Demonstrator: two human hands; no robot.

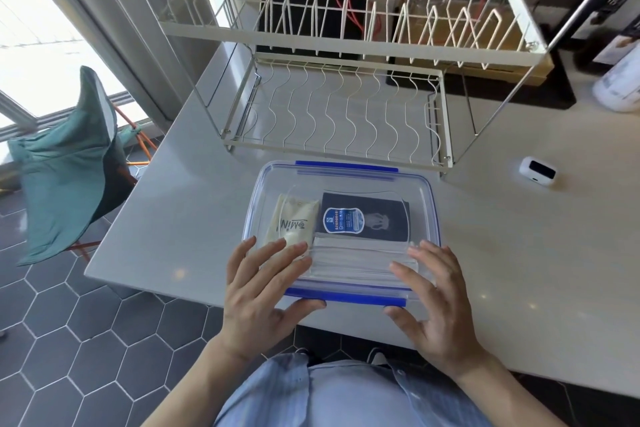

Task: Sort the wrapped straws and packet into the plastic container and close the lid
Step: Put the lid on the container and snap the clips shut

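Note:
A clear plastic container [431, 204] with blue clips stands on the white counter in front of me, its clear lid [346, 180] lying on top. Through the lid I see a cream packet [294, 218] at the left, a dark blue packet [367, 218] at the right and a bundle of wrapped straws [353, 253] along the near side. My left hand [263, 291] rests on the lid's near left corner, fingers spread, thumb under the near blue clip [346, 296]. My right hand [436, 298] lies on the near right corner in the same way.
A white wire dish rack [339, 107] stands just behind the container. A small white device [536, 170] lies to the right, a white bottle [620, 83] at the far right. The counter edge runs close to my body. A green chair [65, 177] is on the left floor.

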